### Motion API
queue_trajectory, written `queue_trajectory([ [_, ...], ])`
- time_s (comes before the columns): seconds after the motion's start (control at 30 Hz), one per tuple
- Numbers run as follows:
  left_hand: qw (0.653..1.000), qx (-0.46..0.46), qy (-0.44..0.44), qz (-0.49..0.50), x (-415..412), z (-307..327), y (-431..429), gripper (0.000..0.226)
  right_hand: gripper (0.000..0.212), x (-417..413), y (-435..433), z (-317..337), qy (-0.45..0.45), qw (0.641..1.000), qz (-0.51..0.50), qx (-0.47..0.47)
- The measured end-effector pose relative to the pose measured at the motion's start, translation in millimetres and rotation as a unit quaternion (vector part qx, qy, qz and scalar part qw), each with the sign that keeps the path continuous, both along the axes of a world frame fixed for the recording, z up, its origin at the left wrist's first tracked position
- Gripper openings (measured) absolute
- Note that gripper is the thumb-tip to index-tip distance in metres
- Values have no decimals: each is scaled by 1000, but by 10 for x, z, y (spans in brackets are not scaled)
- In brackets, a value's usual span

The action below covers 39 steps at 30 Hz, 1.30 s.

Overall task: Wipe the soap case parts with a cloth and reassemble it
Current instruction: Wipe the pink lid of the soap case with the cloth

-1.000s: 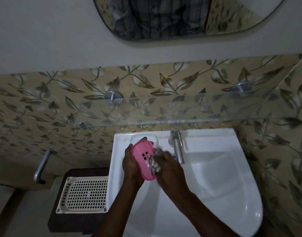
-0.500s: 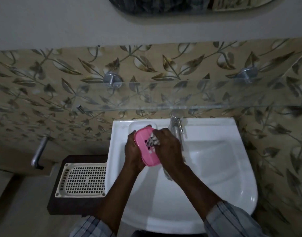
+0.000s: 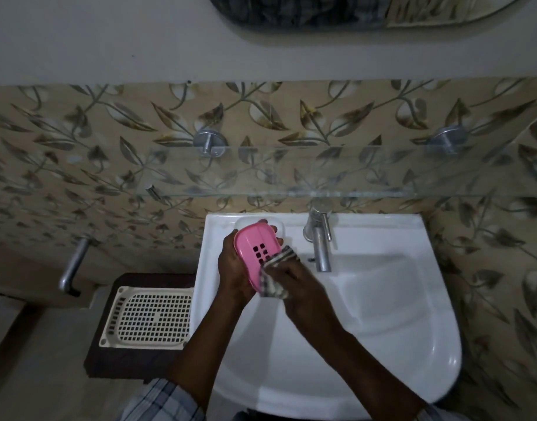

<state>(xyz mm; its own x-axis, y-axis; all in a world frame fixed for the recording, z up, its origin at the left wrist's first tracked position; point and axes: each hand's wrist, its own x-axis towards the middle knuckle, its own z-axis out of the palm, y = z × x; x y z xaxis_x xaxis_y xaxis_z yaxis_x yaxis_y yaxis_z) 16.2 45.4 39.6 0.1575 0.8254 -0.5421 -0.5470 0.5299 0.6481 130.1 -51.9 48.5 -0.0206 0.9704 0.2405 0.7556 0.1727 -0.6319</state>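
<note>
A pink soap case part [image 3: 254, 251] with a block of small square holes is held upright over the white sink [image 3: 382, 314]. My left hand [image 3: 234, 268] grips it from behind and below. My right hand [image 3: 294, 279] holds a striped cloth [image 3: 276, 270] pressed against the lower right of the pink part. Behind the pink part, a white soap recess [image 3: 246, 221] in the sink's back ledge shows partly; whether another case part lies there I cannot tell.
A steel tap [image 3: 319, 238] stands right of the hands. A glass shelf [image 3: 291, 177] juts from the leaf-patterned tiles above. A cream perforated tray [image 3: 148, 317] rests on a dark stool left of the sink. A metal handle [image 3: 72, 265] sticks out farther left.
The cloth hand has slid from the upper middle of the pink part down to its lower right edge. The holes are now uncovered. The head camera tilted slightly.
</note>
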Motion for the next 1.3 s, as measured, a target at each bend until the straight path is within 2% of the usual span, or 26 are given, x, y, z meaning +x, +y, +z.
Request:
queue_trajectory([
  [0.07,1000,-14,2,11,4,-4,-29,57,37,95,31,-33,31,999,-29,-6],
  [0.2,1000,-16,18,16,34,19,-7,55,36,59,-10,-15,13,997,66,33],
  [0.3,999,-19,46,3,67,31,-24,55,33,52,157,15,23,999,27,19],
  [0.43,992,59,111,16,31,70,68,38,28,-35,531,140,70,996,-50,13],
  [0.57,995,54,80,11,-22,192,198,52,29,-42,302,95,45,997,-68,4],
  [0.7,996,34,86,11,15,129,133,52,35,-47,24,30,8,998,29,51],
  [0.8,995,28,91,-7,72,65,30,55,41,-79,135,107,-1,997,41,69],
  [0.9,995,17,90,-34,97,49,-42,52,37,-47,328,206,-35,996,35,80],
  [1.03,995,22,89,-31,99,-5,-99,38,27,43,576,299,-54,991,4,118],
  [1.1,995,15,92,-24,101,19,-103,33,28,78,608,263,-51,992,-29,110],
  [1.17,995,16,101,5,92,40,-71,42,29,47,549,171,-47,993,-63,92],
  [1.3,992,53,109,34,44,43,24,42,22,-86,213,-81,54,991,-74,-101],
])
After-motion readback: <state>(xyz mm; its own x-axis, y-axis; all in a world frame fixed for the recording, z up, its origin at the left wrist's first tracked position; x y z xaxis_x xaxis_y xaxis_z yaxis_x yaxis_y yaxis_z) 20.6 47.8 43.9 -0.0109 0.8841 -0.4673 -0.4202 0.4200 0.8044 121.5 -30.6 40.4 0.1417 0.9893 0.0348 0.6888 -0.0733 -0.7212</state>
